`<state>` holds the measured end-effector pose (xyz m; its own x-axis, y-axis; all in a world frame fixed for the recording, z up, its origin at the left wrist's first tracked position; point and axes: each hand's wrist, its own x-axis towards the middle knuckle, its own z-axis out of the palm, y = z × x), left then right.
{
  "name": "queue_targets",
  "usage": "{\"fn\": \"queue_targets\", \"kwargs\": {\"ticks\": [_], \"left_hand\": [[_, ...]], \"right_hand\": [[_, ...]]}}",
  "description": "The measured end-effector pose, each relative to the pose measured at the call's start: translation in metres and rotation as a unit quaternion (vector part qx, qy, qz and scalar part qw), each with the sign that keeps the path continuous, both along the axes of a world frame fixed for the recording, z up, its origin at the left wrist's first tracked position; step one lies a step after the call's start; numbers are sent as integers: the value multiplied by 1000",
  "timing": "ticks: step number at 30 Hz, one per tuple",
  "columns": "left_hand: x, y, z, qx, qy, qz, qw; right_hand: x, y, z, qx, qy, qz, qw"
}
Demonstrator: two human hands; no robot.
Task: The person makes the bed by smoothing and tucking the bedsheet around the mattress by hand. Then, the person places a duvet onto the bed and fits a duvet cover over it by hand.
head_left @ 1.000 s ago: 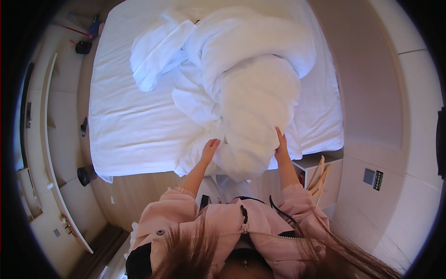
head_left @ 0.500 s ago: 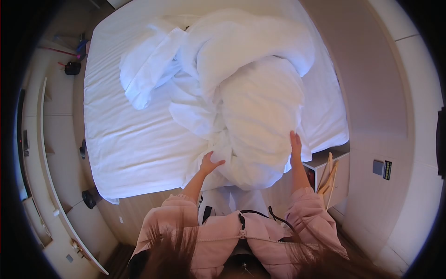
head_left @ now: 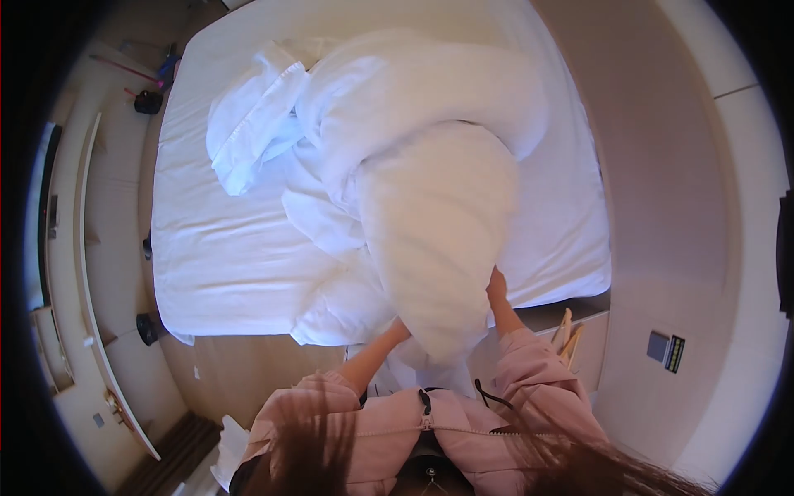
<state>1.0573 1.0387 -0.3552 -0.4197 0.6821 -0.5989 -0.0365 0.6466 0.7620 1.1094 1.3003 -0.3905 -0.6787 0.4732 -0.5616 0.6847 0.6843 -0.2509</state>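
Note:
A bulky white duvet point(head_left: 438, 207) lies bunched on the bed, its near end narrowing between my two hands and hanging over the bed's front edge. My left hand point(head_left: 400, 331) grips the left side of that near end, its fingers tucked behind the fabric. On the opposite side, my right hand point(head_left: 496, 287) holds the duvet's right edge, with the fingertips partly hidden. Looser white fabric, apparently a duvet cover point(head_left: 256, 124), is crumpled to the left of the thick part.
The bed's white sheet point(head_left: 223, 256) spreads beneath everything. At right stand a bedside cabinet point(head_left: 589, 339) with wooden hangers point(head_left: 566, 337) and a wall panel with a switch point(head_left: 658, 346). A long shelf edge point(head_left: 93, 273) runs along the left; dark round objects point(head_left: 146, 328) sit beside the bed.
Both hands have closed in on the duvet's near end and drawn it toward my body, narrowing it. The left hand, open before, has gone behind the fabric. The view has shifted slightly.

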Motion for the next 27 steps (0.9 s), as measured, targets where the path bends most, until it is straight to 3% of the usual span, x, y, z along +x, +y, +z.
{"fn": "queue_targets", "kwargs": {"ticks": [2,8,10,12,14,18,19,21,23,24,25,26,27], "left_hand": [[24,42,20,56,30,64,996],[38,160,81,231,131,241,934],[4,193,131,231,157,195,940],[-19,226,166,267,147,217,927],[-33,248,186,308,6,208,928],[-41,290,162,253,63,212,942],[-40,296,151,239,63,256,934],[-36,307,112,260,47,323,909],[-36,305,62,229,9,296,927],[-29,302,20,193,107,259,940],[-24,298,-9,157,206,219,941],[-21,288,-10,158,206,216,941],[-18,274,-8,151,130,256,946]], "right_hand": [[14,20,-52,-128,159,-94,975],[6,137,17,-236,150,-80,957],[11,164,39,-281,145,-81,945],[2,190,56,-328,143,-83,930],[-12,213,69,-379,138,-87,911],[-46,250,92,-472,123,-99,867],[-51,257,98,-494,119,-105,855],[-49,273,112,-532,113,-122,830],[-43,277,129,-566,113,-140,804],[-38,264,140,-563,115,-145,805],[-31,236,149,-422,149,-270,853],[-21,218,153,-265,176,-385,866],[-4,214,144,-352,254,-349,830]]}}
